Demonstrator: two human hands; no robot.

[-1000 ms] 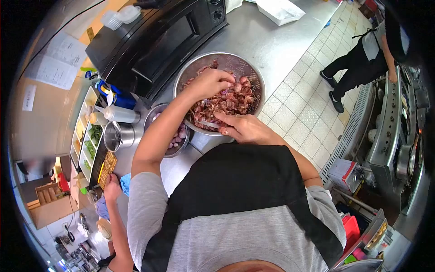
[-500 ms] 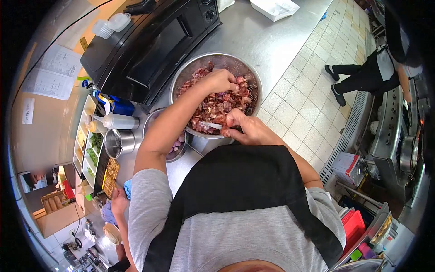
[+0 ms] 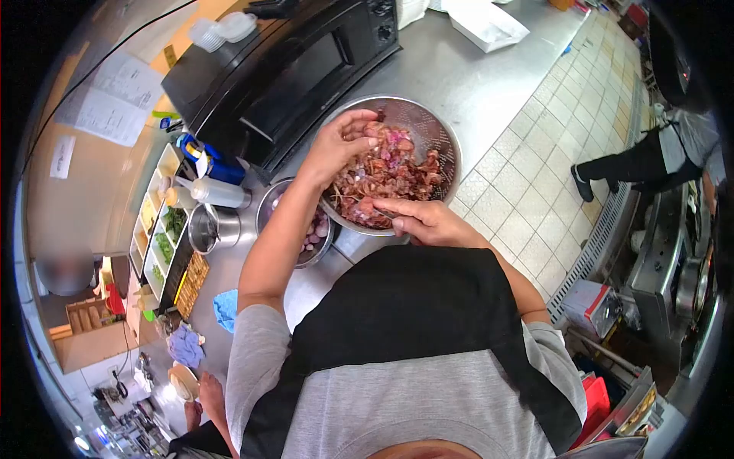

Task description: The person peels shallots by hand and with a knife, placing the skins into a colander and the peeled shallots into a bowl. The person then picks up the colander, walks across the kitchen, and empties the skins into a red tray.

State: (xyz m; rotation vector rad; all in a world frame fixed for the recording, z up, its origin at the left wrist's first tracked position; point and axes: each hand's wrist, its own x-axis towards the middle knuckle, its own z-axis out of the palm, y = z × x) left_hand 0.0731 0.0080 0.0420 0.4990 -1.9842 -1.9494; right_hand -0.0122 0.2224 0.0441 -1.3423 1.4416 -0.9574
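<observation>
Steel counter [image 3: 466, 99], tiled floor [image 3: 527, 180] right of colander [image 3: 440, 134]. Reddish shallots [image 3: 397, 180] inside, bowl [image 3: 266, 208] left. Left hand [image 3: 339, 149] half-open, right hand [image 3: 434, 220] gripping knife [image 3: 385, 213].

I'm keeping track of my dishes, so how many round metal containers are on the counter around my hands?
3: a colander beneath your left hand and right hand, a bowl partly behind your left forearm, and a pot left of that bowl. Others may be hidden.

The left hand [image 3: 336, 147] is curving, its thumb [image 3: 359, 144] apart. The right hand [image 3: 441, 223] is extending its index finger [image 3: 399, 205].
</observation>
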